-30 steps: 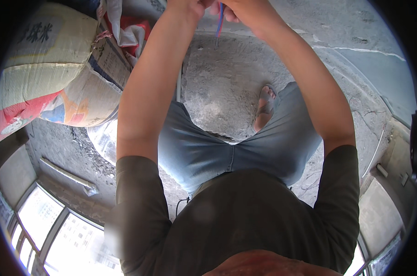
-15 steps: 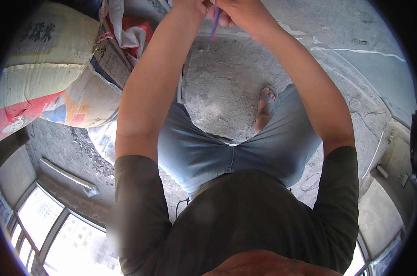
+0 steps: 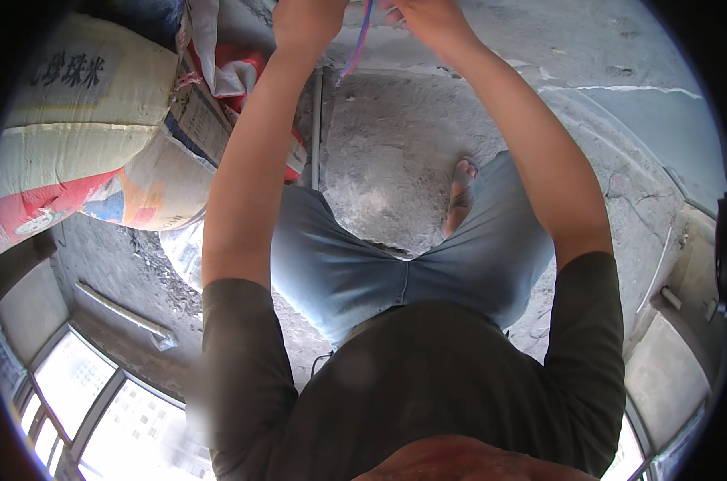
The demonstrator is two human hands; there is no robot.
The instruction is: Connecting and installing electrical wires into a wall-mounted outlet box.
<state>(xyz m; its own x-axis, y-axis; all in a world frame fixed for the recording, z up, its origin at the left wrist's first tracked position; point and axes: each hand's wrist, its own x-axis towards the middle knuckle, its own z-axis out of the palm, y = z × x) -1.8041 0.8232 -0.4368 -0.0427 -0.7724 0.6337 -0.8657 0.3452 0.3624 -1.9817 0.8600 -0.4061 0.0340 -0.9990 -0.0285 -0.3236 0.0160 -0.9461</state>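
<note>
Seen in the head view with bare forearms [image 3: 251, 176] stretched forward over a grey concrete floor [image 3: 403, 120], and with thin red and blue strands [image 3: 361, 42] hanging between the hands. Strung down from the top edge, slightly curved, with loose ends over the floor. Cropped hard by that same edge: left hand [image 3: 309, 22], to the left of the strands, with fingers out of sight; cannot tell there between apart, together or clamped. Also cut short: right hand [image 3: 431, 24], to the right of the strands, with a few fingers [image 3: 394, 15] curled toward them and a narrow gap in sight; cannot tell of any grip or contact above the edge.

Open between the forearms, with bare floor from the strands down to the jeans [image 3: 327, 264] and a sandalled foot [image 3: 463, 196] near the right knee. Tighter on the left, with bulging woven sacks [image 3: 83, 152] crowding close to the left forearm and red and white sheeting [image 3: 235, 60] just beside it. Roomier on the right, with more floor out toward a bluish-grey panel [image 3: 652, 132] near the curved rim. Bounded at lower left by bright windows [image 3: 74, 373], with a pale pipe [image 3: 127, 313] lying nearby.
</note>
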